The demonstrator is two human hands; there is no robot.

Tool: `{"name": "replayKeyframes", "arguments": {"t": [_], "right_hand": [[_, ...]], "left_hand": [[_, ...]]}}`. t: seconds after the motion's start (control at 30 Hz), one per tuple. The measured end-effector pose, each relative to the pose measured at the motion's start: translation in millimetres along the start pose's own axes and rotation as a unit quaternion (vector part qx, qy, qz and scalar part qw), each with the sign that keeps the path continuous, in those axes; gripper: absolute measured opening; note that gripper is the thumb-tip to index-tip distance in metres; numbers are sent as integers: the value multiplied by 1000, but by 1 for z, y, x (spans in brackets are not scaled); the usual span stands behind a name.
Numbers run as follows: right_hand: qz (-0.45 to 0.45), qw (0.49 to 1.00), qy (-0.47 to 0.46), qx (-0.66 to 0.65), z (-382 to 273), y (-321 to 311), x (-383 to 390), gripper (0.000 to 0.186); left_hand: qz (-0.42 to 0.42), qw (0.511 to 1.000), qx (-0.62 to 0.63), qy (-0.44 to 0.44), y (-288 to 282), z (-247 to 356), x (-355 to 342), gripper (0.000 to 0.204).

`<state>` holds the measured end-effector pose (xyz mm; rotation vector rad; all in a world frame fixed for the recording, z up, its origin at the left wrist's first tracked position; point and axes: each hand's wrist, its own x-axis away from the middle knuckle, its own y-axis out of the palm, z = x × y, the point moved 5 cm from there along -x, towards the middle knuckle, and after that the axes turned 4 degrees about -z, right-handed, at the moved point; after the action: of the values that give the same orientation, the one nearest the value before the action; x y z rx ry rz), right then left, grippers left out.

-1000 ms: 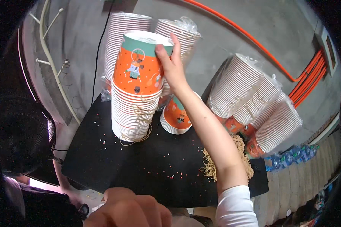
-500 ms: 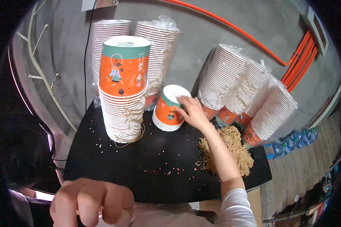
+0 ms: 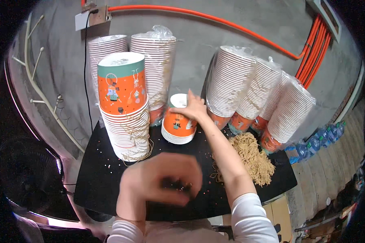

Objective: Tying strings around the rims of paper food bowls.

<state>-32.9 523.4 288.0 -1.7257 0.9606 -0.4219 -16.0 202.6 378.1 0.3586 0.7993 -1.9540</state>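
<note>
My right hand (image 3: 193,108) grips a short stack of upside-down orange paper cups (image 3: 179,123) with white rims, standing mid-table. The thumb lies over the near upper side; the fingers reach round the right and far side. Nearer to me, my left hand (image 3: 162,180) hangs over the table, curled and smeared by motion, so I cannot see whether anything is in it. To its left stands a tall stack of upside-down paper cups (image 3: 123,93), orange with a green band on the top one. Thin tan loops (image 3: 144,148) hang along that stack's right side.
Bagged cup stacks stand behind on the left (image 3: 154,65) and on the right (image 3: 235,81). A heap of tan string loops (image 3: 253,160) lies on the black table (image 3: 97,178) at right, and small pale bits are scattered about. Water bottles (image 3: 318,141) are beyond the right edge.
My left hand has moved up and right from the lower left, over the table. My right hand has shifted from touching the short stack's right side to gripping round its upper part. The view has shifted.
</note>
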Motion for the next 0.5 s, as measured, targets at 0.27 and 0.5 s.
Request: {"name": "replayKeyframes", "arguments": {"t": [0.27, 0.5], "right_hand": [[89, 902, -37, -421, 61, -102, 89, 120], [63, 856, -36, -512, 93, -94, 115, 97]], "left_hand": [[254, 800, -391, -377, -50, -159, 28, 60], [227, 822, -320, -413, -41, -169, 21, 106]]}}
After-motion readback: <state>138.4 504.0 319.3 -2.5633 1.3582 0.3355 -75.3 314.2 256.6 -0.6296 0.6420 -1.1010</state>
